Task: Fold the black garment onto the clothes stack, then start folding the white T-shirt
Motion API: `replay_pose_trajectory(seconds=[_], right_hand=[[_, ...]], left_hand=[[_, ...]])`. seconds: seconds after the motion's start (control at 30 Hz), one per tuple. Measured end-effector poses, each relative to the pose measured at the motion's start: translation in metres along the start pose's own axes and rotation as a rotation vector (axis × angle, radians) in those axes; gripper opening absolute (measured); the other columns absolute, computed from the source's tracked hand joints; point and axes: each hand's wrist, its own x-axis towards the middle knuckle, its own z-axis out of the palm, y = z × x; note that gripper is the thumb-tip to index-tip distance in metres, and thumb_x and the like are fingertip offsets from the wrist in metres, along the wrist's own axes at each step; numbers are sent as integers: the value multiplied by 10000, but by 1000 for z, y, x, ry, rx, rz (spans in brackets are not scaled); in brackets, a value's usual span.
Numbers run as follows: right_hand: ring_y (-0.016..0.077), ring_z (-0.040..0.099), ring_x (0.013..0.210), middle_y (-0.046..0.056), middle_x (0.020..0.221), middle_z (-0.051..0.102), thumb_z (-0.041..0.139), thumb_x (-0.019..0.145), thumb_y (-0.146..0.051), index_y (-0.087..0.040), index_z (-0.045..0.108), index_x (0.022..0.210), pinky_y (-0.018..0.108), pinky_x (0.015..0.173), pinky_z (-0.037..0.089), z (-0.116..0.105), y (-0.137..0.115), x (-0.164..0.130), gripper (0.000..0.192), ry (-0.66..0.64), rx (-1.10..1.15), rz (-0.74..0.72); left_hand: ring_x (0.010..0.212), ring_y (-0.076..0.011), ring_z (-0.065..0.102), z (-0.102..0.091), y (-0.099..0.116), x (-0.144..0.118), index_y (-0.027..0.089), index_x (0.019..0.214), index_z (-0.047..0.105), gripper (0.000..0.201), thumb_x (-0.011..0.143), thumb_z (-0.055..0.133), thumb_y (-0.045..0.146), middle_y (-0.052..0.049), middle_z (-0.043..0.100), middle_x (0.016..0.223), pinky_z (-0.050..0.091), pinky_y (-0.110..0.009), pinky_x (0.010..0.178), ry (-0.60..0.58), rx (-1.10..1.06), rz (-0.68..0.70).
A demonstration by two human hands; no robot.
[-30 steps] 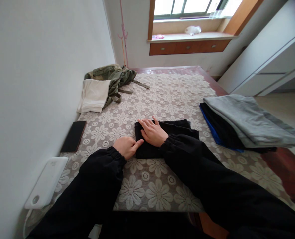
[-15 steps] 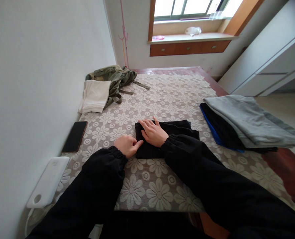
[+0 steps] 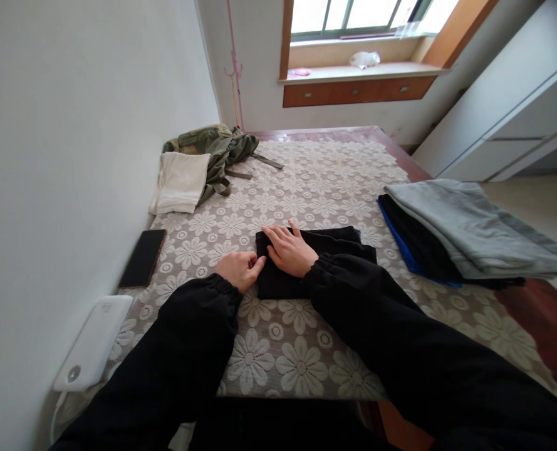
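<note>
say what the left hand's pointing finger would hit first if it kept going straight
The left hand points right, its index fingertip already at the edge of the folded black cloth garment. Just beyond lies the right hand, flat on that garment.

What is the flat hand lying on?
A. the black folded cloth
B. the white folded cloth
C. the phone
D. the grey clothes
A: the right hand lies flat, fingers spread, on the black folded cloth in the middle of the flowered cover, while the left hand touches that cloth's left edge.
</note>
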Motion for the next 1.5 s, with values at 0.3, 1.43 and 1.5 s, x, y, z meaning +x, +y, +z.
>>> replay_pose_trajectory(seconds=[0.3, 1.43, 1.5], right_hand=[[305, 490, 1375, 177, 1435, 597, 408, 998, -234, -101, 438, 1510, 607, 1262, 119, 0, 0, 0, 530, 15, 14, -14], [300, 535, 1259, 147, 1350, 642, 476, 911, -186, -136, 482, 1483, 482, 1137, 334, -6, 1, 3, 574, 36, 44, 49], [299, 542, 1238, 136, 1310, 657, 483, 884, -160, -152, 524, 1440, 460, 1111, 352, -8, 0, 3, 557, 64, 55, 59]], left_hand=[[820, -247, 687, -4, 6, 23, 233, 942, 725, 425, 997, 408, 511, -94, 757, 899, 380, -310, 659, 14, 17, -25], [523, -175, 652, -8, -4, 25, 208, 697, 656, 536, 938, 478, 652, -34, 674, 578, 430, -280, 532, -113, -321, -10], [469, -167, 643, -5, -7, 26, 200, 866, 689, 468, 923, 529, 636, -14, 691, 600, 461, -272, 500, -119, -457, -43]])
